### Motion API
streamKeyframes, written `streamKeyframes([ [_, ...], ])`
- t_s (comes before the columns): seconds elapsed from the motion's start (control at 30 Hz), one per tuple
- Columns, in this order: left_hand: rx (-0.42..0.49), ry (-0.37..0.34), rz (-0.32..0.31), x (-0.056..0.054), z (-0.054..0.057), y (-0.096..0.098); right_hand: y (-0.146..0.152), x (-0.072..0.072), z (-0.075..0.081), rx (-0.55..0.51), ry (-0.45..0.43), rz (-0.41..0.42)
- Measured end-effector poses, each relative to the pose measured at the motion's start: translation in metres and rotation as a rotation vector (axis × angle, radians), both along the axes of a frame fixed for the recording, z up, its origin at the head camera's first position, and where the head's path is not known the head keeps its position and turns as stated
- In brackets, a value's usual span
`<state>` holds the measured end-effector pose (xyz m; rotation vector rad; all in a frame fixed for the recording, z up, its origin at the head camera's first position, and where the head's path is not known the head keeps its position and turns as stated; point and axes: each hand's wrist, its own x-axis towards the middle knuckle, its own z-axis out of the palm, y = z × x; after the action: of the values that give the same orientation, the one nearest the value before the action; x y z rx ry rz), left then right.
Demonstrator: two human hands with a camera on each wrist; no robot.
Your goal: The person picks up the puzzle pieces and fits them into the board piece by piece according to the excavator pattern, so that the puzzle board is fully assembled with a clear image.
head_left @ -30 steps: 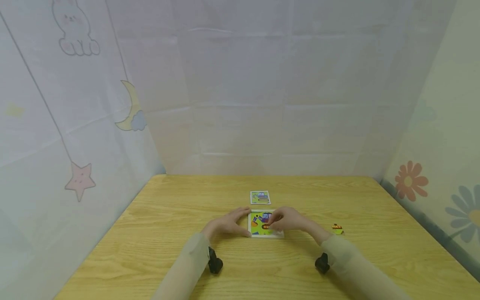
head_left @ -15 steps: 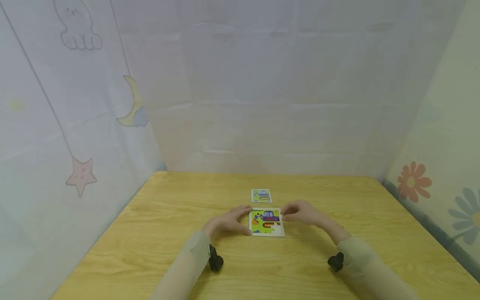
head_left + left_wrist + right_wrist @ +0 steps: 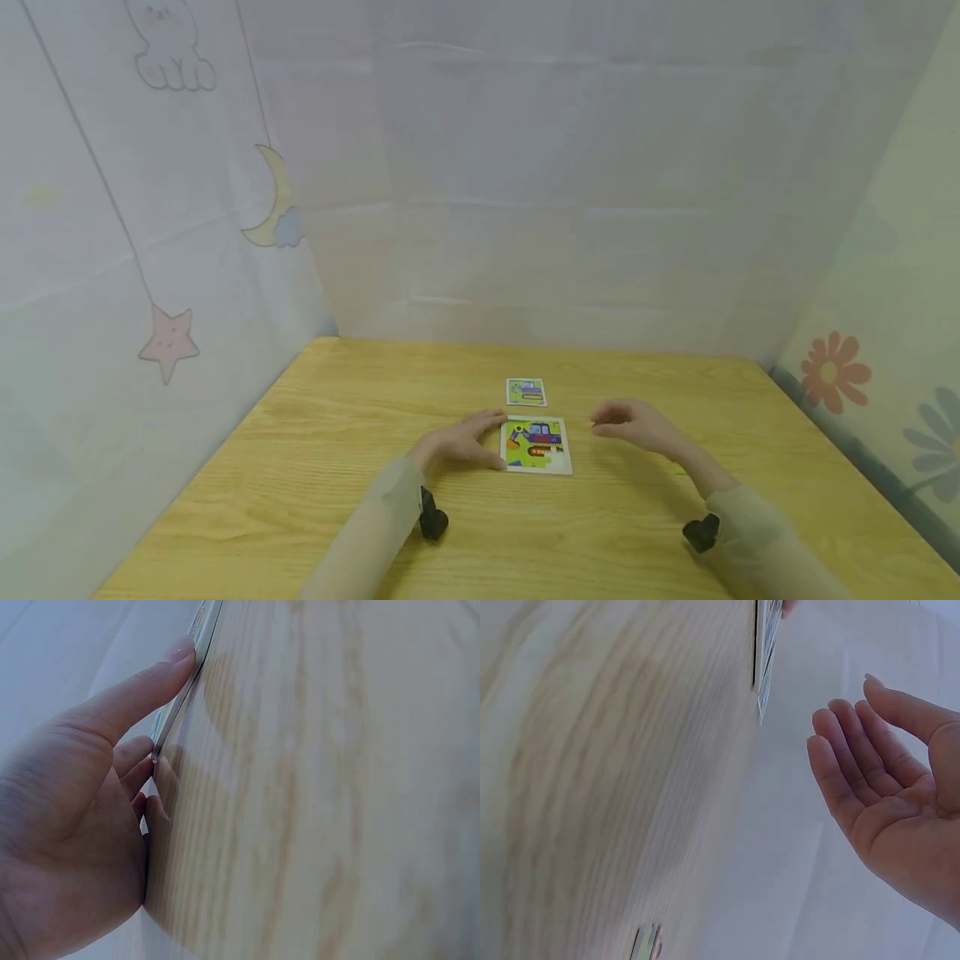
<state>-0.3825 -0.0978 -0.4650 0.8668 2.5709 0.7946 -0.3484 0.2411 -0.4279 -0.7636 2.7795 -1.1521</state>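
Observation:
A jigsaw puzzle board (image 3: 557,463) with a digger picture lies mid-table in the head view; its lower right corner is bare white, with no piece in it. My left hand (image 3: 459,443) rests at its left side, thumb and fingers spread toward the two left corners. In the left wrist view, the thumb touches the board's edge (image 3: 204,645). My right hand (image 3: 633,423) is held above the table right of the board, fingers loosely bent and holding nothing. A loose puzzle piece (image 3: 646,943) lies on the table, mostly hidden behind the right forearm in the head view.
Behind the board lies a small picture card (image 3: 527,392) with a similar digger design. The wooden table (image 3: 337,400) meets a pale cloth wall (image 3: 480,250) at its back edge.
My right hand has lifted from the board and moved right, away from it. The right forearm now covers most of the loose piece. My left hand has stayed at the board's left side.

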Motion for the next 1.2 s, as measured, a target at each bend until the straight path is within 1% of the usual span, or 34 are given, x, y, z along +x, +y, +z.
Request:
streamKeyframes([
  [0.33, 0.002, 0.013, -0.008, 0.002, 0.000, 0.001, 0.032, 0.008, -0.001, 0.063, 0.075, -0.036],
  [0.63, 0.008, 0.004, 0.003, 0.001, 0.000, 0.001, 0.058, 0.012, -0.005, 0.084, 0.097, -0.078],
  [0.8, 0.004, 0.008, 0.003, 0.000, -0.001, 0.001, 0.073, 0.015, -0.007, 0.087, 0.078, -0.087],
  [0.97, 0.000, 0.014, -0.002, -0.002, -0.001, 0.001, 0.087, 0.018, -0.011, 0.106, 0.083, -0.103],
  [1.07, -0.001, 0.010, -0.003, -0.002, -0.002, 0.001, 0.093, 0.021, -0.013, 0.105, 0.063, -0.110],
  [1.2, -0.004, 0.004, 0.003, -0.001, -0.003, 0.000, 0.099, 0.025, -0.014, 0.102, 0.020, -0.144],
])
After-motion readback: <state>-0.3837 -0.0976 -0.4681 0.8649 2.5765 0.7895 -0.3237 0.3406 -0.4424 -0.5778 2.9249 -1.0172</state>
